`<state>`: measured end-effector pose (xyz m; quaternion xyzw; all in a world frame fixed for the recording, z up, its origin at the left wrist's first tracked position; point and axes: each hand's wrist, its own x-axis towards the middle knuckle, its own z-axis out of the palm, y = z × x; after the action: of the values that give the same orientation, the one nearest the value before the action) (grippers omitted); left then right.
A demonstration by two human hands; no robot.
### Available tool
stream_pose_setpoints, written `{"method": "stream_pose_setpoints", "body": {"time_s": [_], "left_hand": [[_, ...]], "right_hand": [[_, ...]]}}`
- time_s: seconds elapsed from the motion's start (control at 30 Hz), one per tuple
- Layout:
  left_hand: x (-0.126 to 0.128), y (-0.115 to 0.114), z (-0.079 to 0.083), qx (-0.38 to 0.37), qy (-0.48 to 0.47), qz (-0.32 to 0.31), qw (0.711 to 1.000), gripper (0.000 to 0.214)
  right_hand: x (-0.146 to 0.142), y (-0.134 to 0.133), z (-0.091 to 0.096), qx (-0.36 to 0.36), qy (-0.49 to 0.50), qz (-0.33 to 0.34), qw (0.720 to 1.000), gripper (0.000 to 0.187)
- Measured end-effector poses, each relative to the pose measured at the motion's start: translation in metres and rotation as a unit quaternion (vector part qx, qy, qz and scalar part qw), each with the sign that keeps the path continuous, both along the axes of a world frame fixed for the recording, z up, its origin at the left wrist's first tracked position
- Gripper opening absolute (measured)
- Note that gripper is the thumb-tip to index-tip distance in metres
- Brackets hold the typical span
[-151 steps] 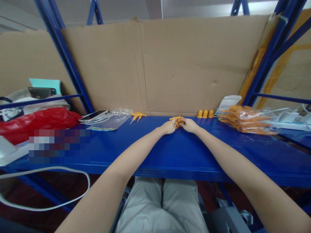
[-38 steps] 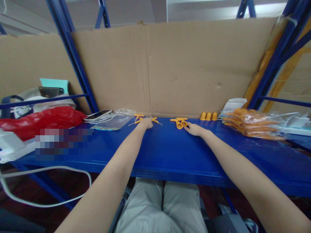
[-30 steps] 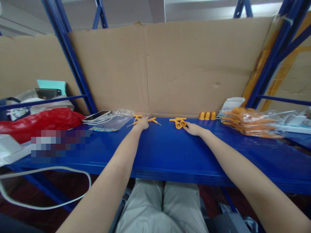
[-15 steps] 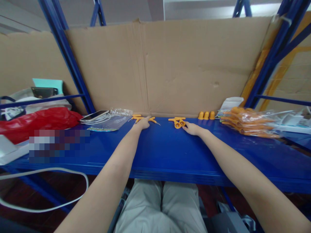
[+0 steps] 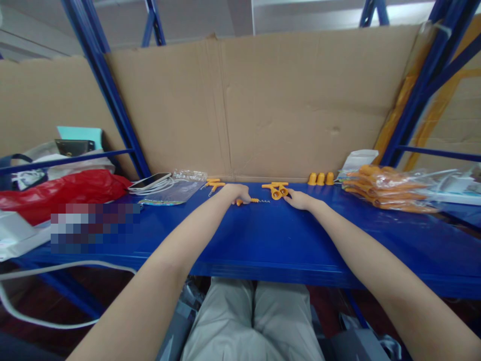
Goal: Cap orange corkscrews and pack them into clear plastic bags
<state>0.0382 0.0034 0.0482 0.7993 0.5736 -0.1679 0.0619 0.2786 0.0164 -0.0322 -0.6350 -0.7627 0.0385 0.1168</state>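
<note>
My left hand (image 5: 239, 192) is closed around the handle of an orange corkscrew (image 5: 254, 200), its metal spiral pointing right, low over the blue shelf. Two more corkscrews (image 5: 216, 184) with orange T-shaped handles lie behind that wrist, near the cardboard. My right hand (image 5: 299, 200) has its fingers closed at the rim of an orange T-handled piece with a round cup end (image 5: 283, 192). Right against it, on its left, lies a similar cup-ended piece (image 5: 276, 195). Both cups face me. The fingertips of my left hand are partly hidden.
Several small orange caps (image 5: 320, 179) stand in a row at the back. Bagged orange parts (image 5: 383, 188) lie on the right. On the left are a clear plastic bag (image 5: 180, 190), a phone (image 5: 150, 181) with a white cable and a red bag (image 5: 71, 190). A cardboard sheet (image 5: 281, 105) walls the back.
My left hand has moved right and closer to me, bringing one corkscrew away from the others. My right hand stays at the cup-ended pieces.
</note>
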Motion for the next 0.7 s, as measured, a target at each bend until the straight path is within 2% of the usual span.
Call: {"method": "stream_pose_setpoints", "body": {"time_s": [0.1,0.17,0.27,0.37,0.43,0.53,0.6,0.7], "left_hand": [[0.011,-0.015,0.001,-0.001,0.010,0.015,1.000,0.040],[0.012,-0.023,-0.005,0.041,0.000,0.005,0.999,0.045],[0.002,-0.026,-0.019,0.150,-0.065,0.008,0.986,0.052],[-0.016,-0.019,-0.033,0.168,-0.152,0.021,0.974,0.042],[-0.025,-0.013,-0.038,0.144,-0.215,0.039,0.965,0.033],[-0.031,-0.006,-0.041,0.122,-0.274,0.056,0.952,0.027],[-0.030,-0.005,-0.042,0.127,-0.278,0.054,0.951,0.027],[-0.028,-0.005,-0.042,0.146,-0.263,0.044,0.953,0.027]], "right_hand": [[0.000,-0.001,0.000,0.000,0.007,-0.004,1.000,0.056],[0.000,-0.001,0.001,0.002,0.018,-0.001,1.000,0.053],[0.002,-0.001,0.005,0.005,0.044,0.040,0.998,0.047],[0.009,0.001,0.017,-0.009,0.066,0.061,0.996,0.047],[0.018,0.005,0.027,-0.003,0.060,0.013,0.998,0.047],[0.034,0.012,0.044,0.100,0.017,-0.093,0.990,0.046],[0.044,0.016,0.052,0.149,-0.012,-0.137,0.979,0.050],[0.052,0.022,0.056,0.175,-0.028,-0.186,0.966,0.053]]}}
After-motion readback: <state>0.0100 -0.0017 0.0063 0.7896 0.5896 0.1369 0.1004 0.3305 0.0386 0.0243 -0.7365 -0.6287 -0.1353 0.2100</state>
